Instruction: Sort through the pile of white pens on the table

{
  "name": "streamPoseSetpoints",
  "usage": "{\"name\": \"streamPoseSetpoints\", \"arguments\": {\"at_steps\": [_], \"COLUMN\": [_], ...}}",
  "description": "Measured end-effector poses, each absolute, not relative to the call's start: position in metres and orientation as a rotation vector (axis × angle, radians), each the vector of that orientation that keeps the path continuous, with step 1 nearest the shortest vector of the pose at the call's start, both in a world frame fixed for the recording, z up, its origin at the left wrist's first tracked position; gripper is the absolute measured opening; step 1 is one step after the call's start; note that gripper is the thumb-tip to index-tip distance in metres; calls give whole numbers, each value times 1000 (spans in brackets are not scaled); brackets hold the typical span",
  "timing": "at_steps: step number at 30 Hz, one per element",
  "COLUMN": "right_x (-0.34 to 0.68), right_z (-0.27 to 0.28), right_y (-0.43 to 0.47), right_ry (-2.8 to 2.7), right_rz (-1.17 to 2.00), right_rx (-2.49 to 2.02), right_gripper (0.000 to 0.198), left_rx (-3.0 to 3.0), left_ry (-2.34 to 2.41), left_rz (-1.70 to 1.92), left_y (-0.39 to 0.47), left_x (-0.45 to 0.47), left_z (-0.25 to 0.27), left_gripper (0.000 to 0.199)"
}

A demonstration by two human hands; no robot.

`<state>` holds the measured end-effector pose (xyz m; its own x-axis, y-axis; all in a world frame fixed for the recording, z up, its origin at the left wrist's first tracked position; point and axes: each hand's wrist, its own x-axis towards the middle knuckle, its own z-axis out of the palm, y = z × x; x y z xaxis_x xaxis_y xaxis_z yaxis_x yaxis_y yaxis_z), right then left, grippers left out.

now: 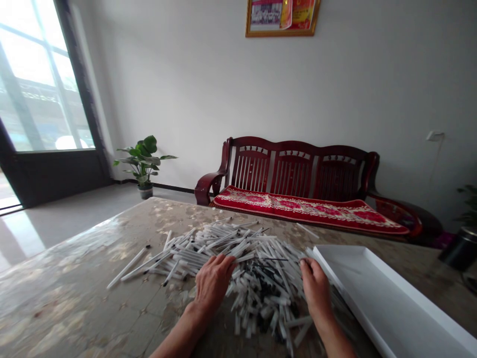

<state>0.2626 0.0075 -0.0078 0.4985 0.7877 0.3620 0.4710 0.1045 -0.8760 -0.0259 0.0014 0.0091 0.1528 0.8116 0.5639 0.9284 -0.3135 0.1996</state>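
Note:
A heap of slim white pen-like tubes (223, 238), several with black ends, spreads over the table. In front of it lies a mound of short translucent and black cap-like pieces (261, 293). My left hand (214, 279) is closed at the heap's near edge, its thumb and fingers pinching a white pen-like tube (246, 257) that points right. A thin dark rod (275, 259) lies level between the hands. At the right of the heap, my right hand (316, 284) is closed in a pinch. Whatever its fingertips hold is too small to make out.
A shallow white tray (395, 298) stands right of my right hand. The patterned tabletop (74, 293) extends left, with a few loose tubes (128, 267) on it. Beyond are a red wooden bench (292, 169), a potted plant (143, 159) and a glazed door (44, 99).

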Motion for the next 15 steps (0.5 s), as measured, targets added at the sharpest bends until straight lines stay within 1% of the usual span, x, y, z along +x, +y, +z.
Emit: {"name": "streamPoseSetpoints", "arguments": {"at_steps": [9, 11, 15], "right_x": [250, 245, 234], "right_z": [-7, -5, -1], "right_y": [6, 4, -1], "right_ry": [-1122, -1136, -1149], "right_rz": [326, 337, 455], "right_rx": [-1437, -1389, -1345], "right_gripper": [42, 39, 35], "left_rx": [-2255, -2256, -2268], "left_ry": [-1747, -1713, -1562], "left_rz": [-990, -1009, -1069], "left_y": [-1, -1, -3], "left_x": [-14, -10, -1], "left_z": [2, 0, 1], "left_gripper": [18, 19, 22]}}
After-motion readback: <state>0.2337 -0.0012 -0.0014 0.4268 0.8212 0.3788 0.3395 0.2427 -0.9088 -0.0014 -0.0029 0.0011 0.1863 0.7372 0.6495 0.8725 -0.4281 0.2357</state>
